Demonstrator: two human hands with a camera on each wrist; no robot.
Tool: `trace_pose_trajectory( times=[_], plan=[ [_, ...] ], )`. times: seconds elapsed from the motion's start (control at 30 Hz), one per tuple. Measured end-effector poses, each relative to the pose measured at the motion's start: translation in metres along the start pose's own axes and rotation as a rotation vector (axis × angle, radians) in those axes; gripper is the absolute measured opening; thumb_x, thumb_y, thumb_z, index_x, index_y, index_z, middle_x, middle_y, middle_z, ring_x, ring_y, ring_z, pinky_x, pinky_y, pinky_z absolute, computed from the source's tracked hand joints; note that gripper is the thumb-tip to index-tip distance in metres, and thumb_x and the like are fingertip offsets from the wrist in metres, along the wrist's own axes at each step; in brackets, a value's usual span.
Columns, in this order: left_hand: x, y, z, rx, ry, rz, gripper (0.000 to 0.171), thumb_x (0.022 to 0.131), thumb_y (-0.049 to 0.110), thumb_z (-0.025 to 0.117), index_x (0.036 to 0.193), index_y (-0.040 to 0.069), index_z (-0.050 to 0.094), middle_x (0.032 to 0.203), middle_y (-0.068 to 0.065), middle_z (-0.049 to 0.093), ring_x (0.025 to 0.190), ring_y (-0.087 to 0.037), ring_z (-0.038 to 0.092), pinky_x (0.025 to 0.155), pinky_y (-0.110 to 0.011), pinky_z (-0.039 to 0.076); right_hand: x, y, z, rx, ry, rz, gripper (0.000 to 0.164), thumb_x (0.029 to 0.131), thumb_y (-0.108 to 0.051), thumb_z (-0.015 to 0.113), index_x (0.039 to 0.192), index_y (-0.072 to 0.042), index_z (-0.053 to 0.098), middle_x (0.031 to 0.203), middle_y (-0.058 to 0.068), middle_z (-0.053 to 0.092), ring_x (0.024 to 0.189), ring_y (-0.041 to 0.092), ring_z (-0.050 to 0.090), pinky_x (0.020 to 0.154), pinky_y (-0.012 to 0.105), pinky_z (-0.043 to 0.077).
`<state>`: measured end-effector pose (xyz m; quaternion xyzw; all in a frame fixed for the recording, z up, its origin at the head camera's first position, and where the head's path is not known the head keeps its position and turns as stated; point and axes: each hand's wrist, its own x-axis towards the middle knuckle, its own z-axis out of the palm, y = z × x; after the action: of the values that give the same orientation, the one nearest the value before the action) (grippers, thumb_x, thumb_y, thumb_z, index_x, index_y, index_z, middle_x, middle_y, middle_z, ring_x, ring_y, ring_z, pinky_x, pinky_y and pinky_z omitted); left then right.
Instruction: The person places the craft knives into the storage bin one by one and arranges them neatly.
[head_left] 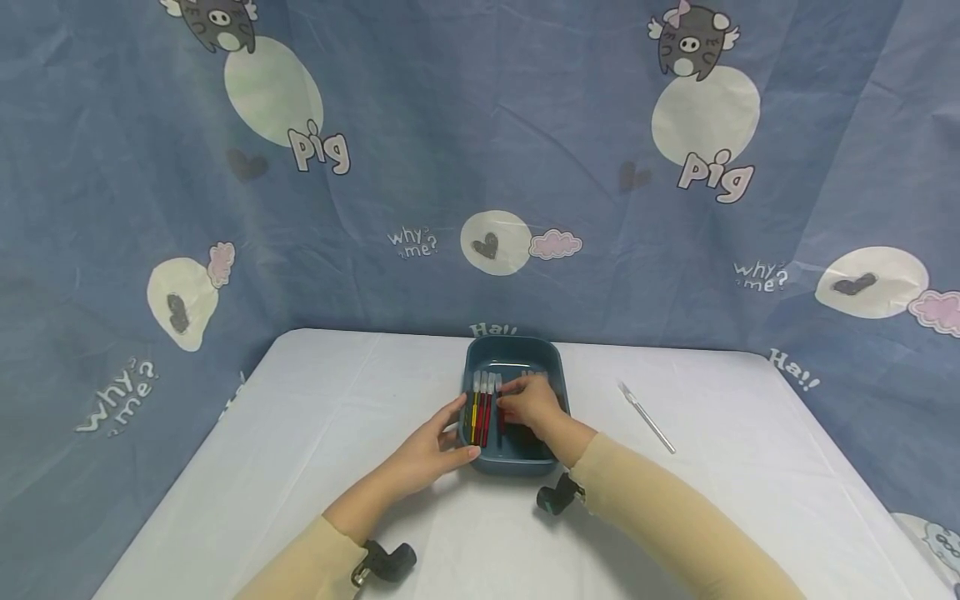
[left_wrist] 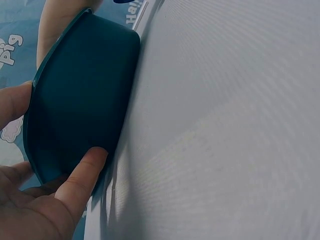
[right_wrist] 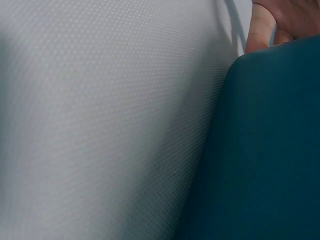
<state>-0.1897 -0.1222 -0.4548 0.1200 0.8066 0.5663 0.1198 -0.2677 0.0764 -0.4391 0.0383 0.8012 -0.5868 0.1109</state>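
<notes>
A dark teal plastic bin point(head_left: 517, 468) stands on the table with slim craft knives point(head_left: 481, 410) lined up along its left side. They have clear caps and red, yellow and dark barrels. My right hand point(head_left: 531, 406) reaches inside and pinches a dark capped craft knife point(head_left: 500, 419) just right of that row. More clear caps point(head_left: 536, 373) show beyond this hand, their barrels hidden. My left hand point(head_left: 427, 457) rests against the bin's left side. In the left wrist view, its thumb point(left_wrist: 85, 175) presses on the outer wall and a finger touches the rim.
A silver craft knife point(head_left: 648, 419) lies diagonally on the white-covered table point(head_left: 360, 400), right of the bin. Behind the table hangs a blue printed cloth point(head_left: 480, 167). A dark wrist camera point(head_left: 555, 497) sits close to the bin's front right corner.
</notes>
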Motion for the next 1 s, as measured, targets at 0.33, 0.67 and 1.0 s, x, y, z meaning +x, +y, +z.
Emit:
trace_pose_trajectory(
  times=[0.33, 0.67, 1.0],
  plan=[
    [-0.0014, 0.0013, 0.0001, 0.001, 0.007, -0.003, 0.088, 0.091, 0.032, 0.076, 0.161, 0.018, 0.023, 0.160, -0.017, 0.032, 0.138, -0.039, 0.044, 0.107, -0.052, 0.042, 0.0016, 0.0016, 0.0006, -0.002, -0.014, -0.002, 0.026, 0.090, 0.006, 0.067, 0.116, 0.010, 0.066, 0.102, 0.021, 0.069, 0.087, 0.028, 0.074, 0.072, 0.032, 0.061],
    [-0.0015, -0.0014, 0.0001, 0.030, 0.014, -0.009, 0.088, 0.091, 0.033, 0.076, 0.161, 0.019, 0.023, 0.159, -0.017, 0.032, 0.138, -0.039, 0.044, 0.108, -0.053, 0.041, 0.0019, 0.0031, -0.0001, 0.030, -0.033, -0.024, 0.029, 0.089, 0.010, 0.064, 0.117, 0.012, 0.063, 0.099, 0.022, 0.070, 0.086, 0.030, 0.074, 0.071, 0.032, 0.061],
    [-0.0017, 0.0005, 0.0001, 0.022, -0.007, -0.007, 0.089, 0.092, 0.033, 0.075, 0.161, 0.017, 0.021, 0.160, -0.019, 0.031, 0.139, -0.041, 0.042, 0.109, -0.055, 0.039, -0.0014, 0.0009, -0.0037, 0.033, 0.014, -0.054, 0.029, 0.089, 0.007, 0.064, 0.118, 0.008, 0.065, 0.102, 0.019, 0.068, 0.087, 0.025, 0.073, 0.073, 0.031, 0.061]
  ],
)
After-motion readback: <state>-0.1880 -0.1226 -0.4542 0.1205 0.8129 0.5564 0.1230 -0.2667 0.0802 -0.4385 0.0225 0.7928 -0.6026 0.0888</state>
